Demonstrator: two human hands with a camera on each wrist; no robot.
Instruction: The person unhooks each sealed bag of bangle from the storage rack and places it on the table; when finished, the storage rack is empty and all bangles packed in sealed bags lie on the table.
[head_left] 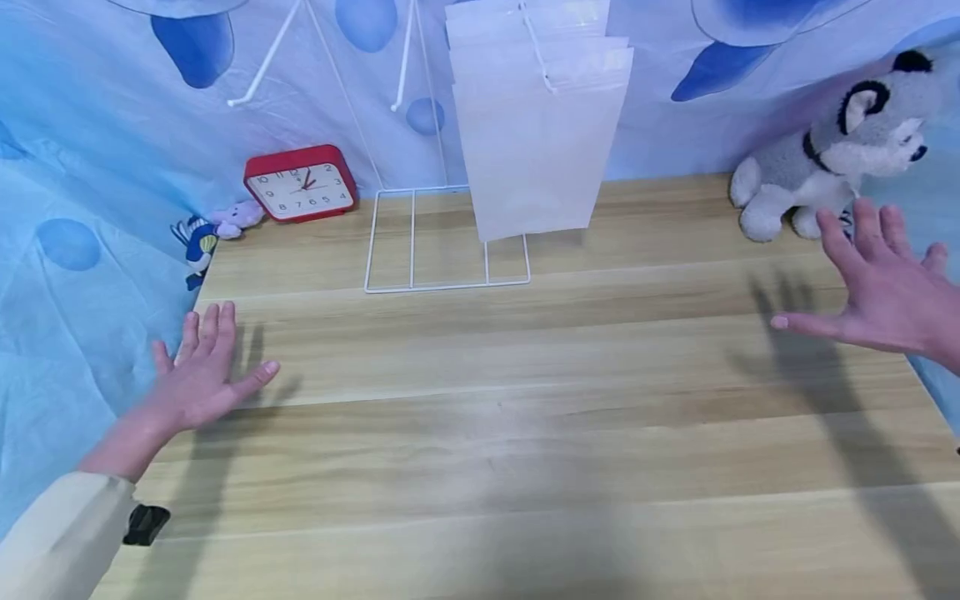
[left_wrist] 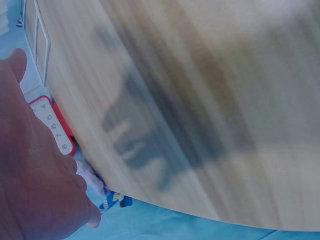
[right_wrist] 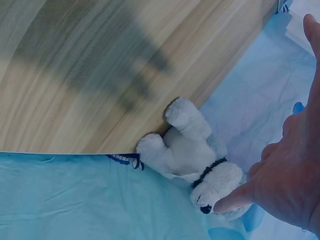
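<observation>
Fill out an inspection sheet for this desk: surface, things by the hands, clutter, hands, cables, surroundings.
Surface: wooden table, light planks, hand shadows on it.
Things by the hands: plush husky at the far right corner, nearest the right hand; red clock at the far left, beyond the left hand.
Clutter: white wire rack with pale bags hanging on it; small cartoon toy beside the clock.
Hands: left hand and right hand both spread, fingers straight, holding nothing; whether they touch the table cannot be told.
Cables: nothing seen.
Surroundings: blue patterned cloth behind and at both sides.
</observation>
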